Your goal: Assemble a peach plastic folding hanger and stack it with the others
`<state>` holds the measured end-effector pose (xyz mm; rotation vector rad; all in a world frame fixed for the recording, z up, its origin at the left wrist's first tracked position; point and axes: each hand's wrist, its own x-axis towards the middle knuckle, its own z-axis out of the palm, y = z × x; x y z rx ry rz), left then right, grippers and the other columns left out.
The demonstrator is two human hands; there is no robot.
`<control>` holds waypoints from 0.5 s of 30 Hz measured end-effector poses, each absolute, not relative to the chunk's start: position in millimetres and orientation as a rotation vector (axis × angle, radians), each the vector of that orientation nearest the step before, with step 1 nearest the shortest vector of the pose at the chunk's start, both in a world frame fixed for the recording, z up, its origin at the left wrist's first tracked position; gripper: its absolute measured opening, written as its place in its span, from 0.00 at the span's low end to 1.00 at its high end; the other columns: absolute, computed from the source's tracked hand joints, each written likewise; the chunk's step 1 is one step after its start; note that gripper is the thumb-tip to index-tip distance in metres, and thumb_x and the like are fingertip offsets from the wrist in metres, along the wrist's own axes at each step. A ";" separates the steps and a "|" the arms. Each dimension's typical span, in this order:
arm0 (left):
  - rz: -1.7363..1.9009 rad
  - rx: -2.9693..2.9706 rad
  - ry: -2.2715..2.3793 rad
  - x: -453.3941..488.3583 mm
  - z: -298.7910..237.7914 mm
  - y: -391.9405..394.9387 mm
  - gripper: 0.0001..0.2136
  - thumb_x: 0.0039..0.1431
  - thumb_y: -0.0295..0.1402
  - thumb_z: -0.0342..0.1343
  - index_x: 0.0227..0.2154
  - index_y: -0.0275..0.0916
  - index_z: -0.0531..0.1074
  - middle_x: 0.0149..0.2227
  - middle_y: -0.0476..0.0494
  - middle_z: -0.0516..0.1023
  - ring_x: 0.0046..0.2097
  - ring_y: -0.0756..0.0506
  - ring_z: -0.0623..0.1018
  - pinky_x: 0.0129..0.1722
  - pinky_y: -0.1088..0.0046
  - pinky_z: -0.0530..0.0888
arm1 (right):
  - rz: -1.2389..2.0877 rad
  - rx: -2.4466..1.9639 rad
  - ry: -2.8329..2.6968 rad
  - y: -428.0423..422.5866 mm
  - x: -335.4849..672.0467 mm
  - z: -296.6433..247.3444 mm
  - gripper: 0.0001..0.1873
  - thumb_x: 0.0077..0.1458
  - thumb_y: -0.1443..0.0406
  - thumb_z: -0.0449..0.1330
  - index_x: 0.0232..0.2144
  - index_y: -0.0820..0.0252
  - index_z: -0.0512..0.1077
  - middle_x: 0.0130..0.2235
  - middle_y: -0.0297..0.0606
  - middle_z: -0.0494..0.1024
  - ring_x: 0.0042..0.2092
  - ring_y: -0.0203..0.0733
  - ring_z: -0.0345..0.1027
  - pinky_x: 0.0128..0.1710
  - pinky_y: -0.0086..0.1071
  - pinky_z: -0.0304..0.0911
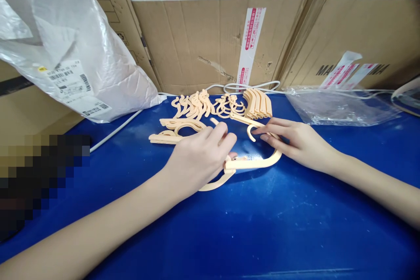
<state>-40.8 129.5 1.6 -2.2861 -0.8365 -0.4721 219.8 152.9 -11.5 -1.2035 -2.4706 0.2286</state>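
My left hand [200, 155] is closed around one end of a cream plastic folding hanger [252, 164], where jointed arms meet. My right hand [295, 138] grips the hanger's bent arm on the right, fingers together. A small hook [250, 132] juts out at the fingertips of my right hand; whether it is fixed to the hanger I cannot tell. One curved arm passes below my left hand, which covers part of it. Just behind that hand lie folded hangers [164, 138] of the same cream plastic.
Along the back of the blue table [262, 232] lie loose curved pieces [197, 103], several hooks [226, 105] and a stack of hanger arms [258, 104]. A clear plastic bag [341, 107] rests at right. A white parcel bag [78, 52], a cable [116, 130] and cardboard boxes [193, 43] border the table.
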 end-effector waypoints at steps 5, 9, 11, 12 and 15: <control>-0.556 -2.661 -0.801 -37.0 -8.1 129.1 0.07 0.65 0.31 0.48 0.38 0.37 0.71 0.42 0.45 0.73 0.36 0.48 0.74 0.32 0.72 0.70 | 0.293 -1.199 -2.455 152.8 216.7 -14.9 0.18 0.65 0.59 0.48 0.49 0.55 0.73 0.40 0.39 0.75 0.36 0.39 0.71 0.35 0.34 0.65; -0.641 -2.916 -0.839 -38.0 -10.4 127.9 0.10 0.62 0.23 0.48 0.42 0.38 0.71 0.46 0.43 0.70 0.42 0.47 0.72 0.33 0.74 0.71 | 0.276 -1.201 -2.458 151.9 215.1 -14.6 0.18 0.65 0.58 0.48 0.50 0.55 0.72 0.38 0.39 0.75 0.35 0.39 0.70 0.34 0.34 0.63; -0.645 -3.032 -0.799 -38.9 -10.4 128.5 0.13 0.59 0.20 0.47 0.43 0.38 0.70 0.48 0.42 0.68 0.44 0.47 0.72 0.35 0.73 0.72 | 0.283 -1.208 -2.464 151.5 214.7 -14.1 0.19 0.65 0.58 0.48 0.51 0.54 0.72 0.38 0.39 0.75 0.36 0.40 0.70 0.35 0.34 0.63; -0.647 -3.070 -0.781 -39.2 -10.5 129.0 0.14 0.59 0.18 0.46 0.44 0.37 0.70 0.48 0.42 0.68 0.46 0.46 0.71 0.36 0.73 0.73 | 0.288 -1.213 -2.465 151.4 214.5 -13.9 0.18 0.65 0.58 0.48 0.51 0.54 0.72 0.38 0.38 0.75 0.37 0.40 0.70 0.36 0.34 0.63; -0.710 -3.093 -0.765 -39.9 -12.3 130.4 0.14 0.58 0.17 0.46 0.43 0.36 0.69 0.49 0.41 0.67 0.47 0.46 0.70 0.37 0.73 0.73 | 0.285 -1.226 -2.469 151.0 213.7 -13.7 0.18 0.65 0.58 0.48 0.51 0.54 0.71 0.38 0.38 0.75 0.36 0.40 0.70 0.35 0.34 0.63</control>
